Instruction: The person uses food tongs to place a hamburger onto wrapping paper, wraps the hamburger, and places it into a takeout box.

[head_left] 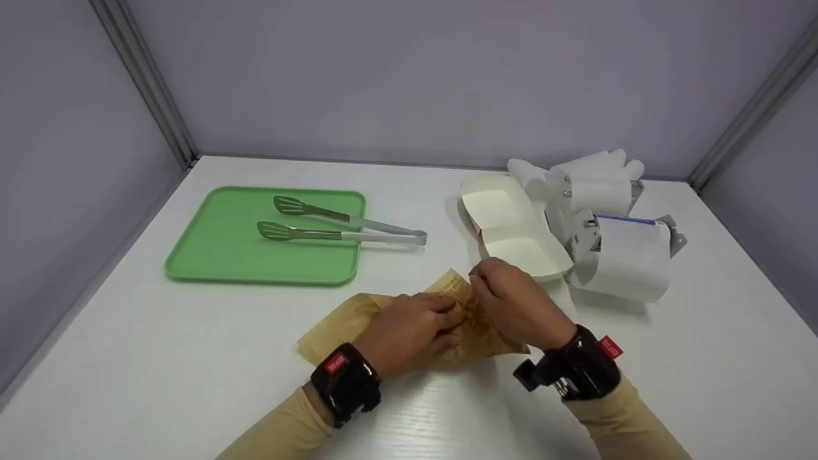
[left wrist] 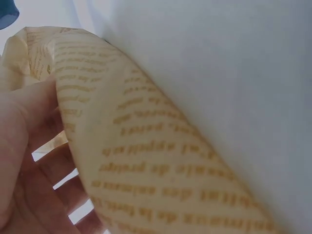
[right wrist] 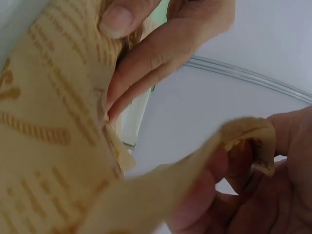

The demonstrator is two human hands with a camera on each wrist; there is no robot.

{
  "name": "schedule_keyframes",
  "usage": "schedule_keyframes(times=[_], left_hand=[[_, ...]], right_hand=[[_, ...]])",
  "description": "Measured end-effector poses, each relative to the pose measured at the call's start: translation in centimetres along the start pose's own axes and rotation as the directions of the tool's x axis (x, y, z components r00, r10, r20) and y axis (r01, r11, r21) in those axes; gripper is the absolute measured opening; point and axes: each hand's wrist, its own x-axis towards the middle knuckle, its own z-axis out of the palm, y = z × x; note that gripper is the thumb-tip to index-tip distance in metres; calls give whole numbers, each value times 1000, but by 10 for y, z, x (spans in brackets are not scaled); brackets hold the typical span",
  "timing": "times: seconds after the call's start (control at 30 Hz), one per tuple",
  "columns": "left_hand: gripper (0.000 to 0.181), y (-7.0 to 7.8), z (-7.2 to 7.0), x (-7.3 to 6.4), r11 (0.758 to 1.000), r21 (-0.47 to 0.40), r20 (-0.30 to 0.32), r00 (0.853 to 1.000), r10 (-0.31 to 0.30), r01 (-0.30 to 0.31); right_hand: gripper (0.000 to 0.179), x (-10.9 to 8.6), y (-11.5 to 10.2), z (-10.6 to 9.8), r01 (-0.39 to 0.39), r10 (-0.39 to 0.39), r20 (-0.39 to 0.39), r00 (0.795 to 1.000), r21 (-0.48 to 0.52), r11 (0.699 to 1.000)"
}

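Tan food wrapping paper (head_left: 358, 313) with brown printed text lies bunched near the middle of the table. My left hand (head_left: 412, 332) holds its folded part, with the thumb (right wrist: 117, 22) on the paper and fingers bent along the fold in the right wrist view. My right hand (head_left: 521, 303) pinches a corner of the paper and lifts it away from the fold. In the left wrist view, printed wrapping paper (left wrist: 146, 146) covers much of the scene beside my left fingers (left wrist: 53, 170). Whatever may be inside the paper is hidden.
A green tray (head_left: 223, 243) stands at left with metal tongs (head_left: 383, 237) lying across its right edge. At right, an opened cream paper box (head_left: 505, 204) sits beside white rolls in metal holders (head_left: 632, 255). Walls (head_left: 409, 83) enclose the table's back and sides.
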Motion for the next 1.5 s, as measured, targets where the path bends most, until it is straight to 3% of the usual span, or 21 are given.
schedule_keyframes(times=[0.23, 0.4, 0.6, 0.77, 0.87, 1.0, 1.13, 1.33, 1.5], left_hand=[[39, 1, -1, -1, 1000, 26, 9, 1000, -10, 10], [39, 2, -1, 0, 999, 41, 26, 999, -27, 26], [41, 2, 0, 1, 1000, 13, 41, 999, -27, 27], [44, 1, -1, 1, 1000, -3, 59, 998, -31, 31], [44, 0, -1, 0, 999, -12, 66, 997, -36, 37], [45, -1, -1, -1, 999, -21, 61, 998, -30, 32], [47, -1, -2, -2, 999, -16, 62, 998, -27, 28], [48, -1, -2, -2, 1000, 3, 57, 998, -21, 21], [48, -1, -4, -2, 999, -10, 80, 996, -49, 49]], right_hand=[[26, 7, -3, 12, 41, -42, 56, 998, 21, 999], [23, 2, 0, -2, 54, -59, 62, 996, 74, 996], [5, -7, 20, -15, 11, -8, -42, 999, 79, 997], [25, -16, 39, -12, -30, 28, -173, 984, -9, 1000], [27, -19, 45, -14, -79, 61, -195, 979, -88, 993], [23, -21, 48, -19, -141, 119, -115, 986, -200, 970], [26, -20, 54, -22, -100, 100, -13, 995, -273, 957], [14, -17, 61, -20, 28, -15, 106, 994, -117, 993], [15, -17, 58, -16, 5, 0, 81, 997, -61, 998]])
